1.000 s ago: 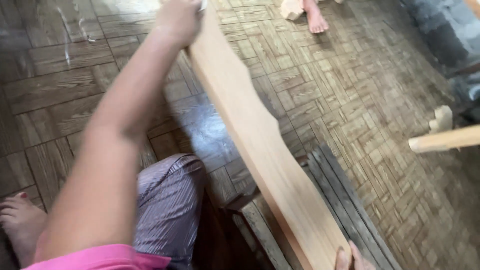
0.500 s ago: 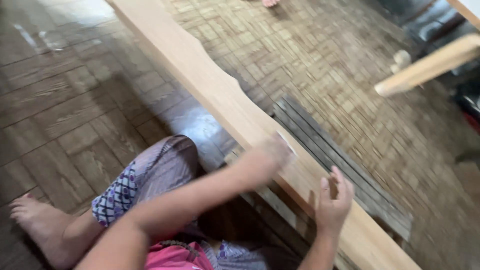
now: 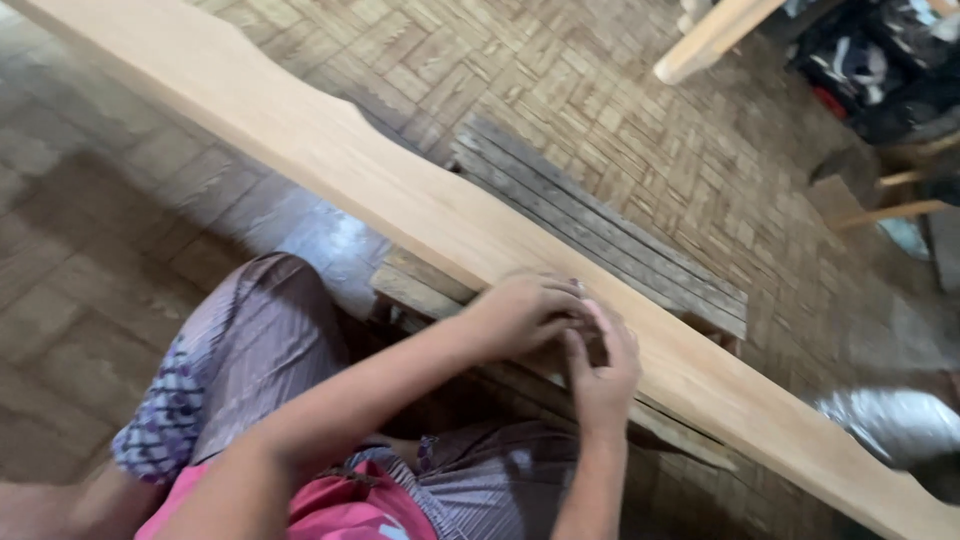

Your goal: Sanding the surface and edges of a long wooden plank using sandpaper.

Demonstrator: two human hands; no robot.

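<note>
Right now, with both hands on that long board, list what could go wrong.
1. The long board rests across a small slatted bench and overhangs far on both sides; it might tip or slide off if pressed unevenly.
2. The left hand and right hand sit close together on the near edge, so fingers could get pinched or pick up splinters.
3. The board's far end reaches toward a wooden leg and may knock it if it swings.

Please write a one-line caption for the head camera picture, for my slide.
Seated person's left hand and right hand meet on a long pale wooden plank lying across a low slatted stool on parquet.
</note>
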